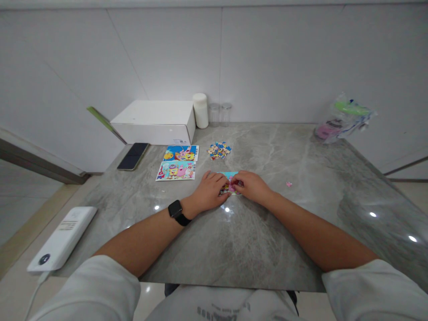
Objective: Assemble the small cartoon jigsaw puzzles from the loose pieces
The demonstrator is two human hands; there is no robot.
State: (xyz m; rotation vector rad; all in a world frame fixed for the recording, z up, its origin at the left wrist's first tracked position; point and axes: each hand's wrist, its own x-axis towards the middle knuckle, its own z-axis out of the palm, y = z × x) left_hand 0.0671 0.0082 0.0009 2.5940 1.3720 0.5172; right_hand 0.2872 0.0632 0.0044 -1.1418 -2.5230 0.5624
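Note:
A small jigsaw puzzle (pixel 228 174) in bright colours lies flat on the grey table, partly hidden under my hands. My left hand (pixel 214 189), with a black watch on its wrist, rests on the puzzle's left side, fingers stretched out. From the right, my right hand (pixel 250 185) bends its fingers into a pinch at a pink jigsaw piece (pixel 231 187) in the middle of the puzzle. One loose pink jigsaw piece (pixel 289 184) lies off to the right. Beyond my hands is a pile of loose jigsaw pieces (pixel 219 150). Two cartoon picture cards (pixel 177 171) lie to the left.
A white box (pixel 154 120), a white cylinder (pixel 200 111) and two clear glasses (pixel 226 114) stand along the wall. A phone (pixel 133 156) and a white power bank (pixel 63 238) with a cable lie left. A plastic-wrapped pink and green item (pixel 343 120) stands at the back right.

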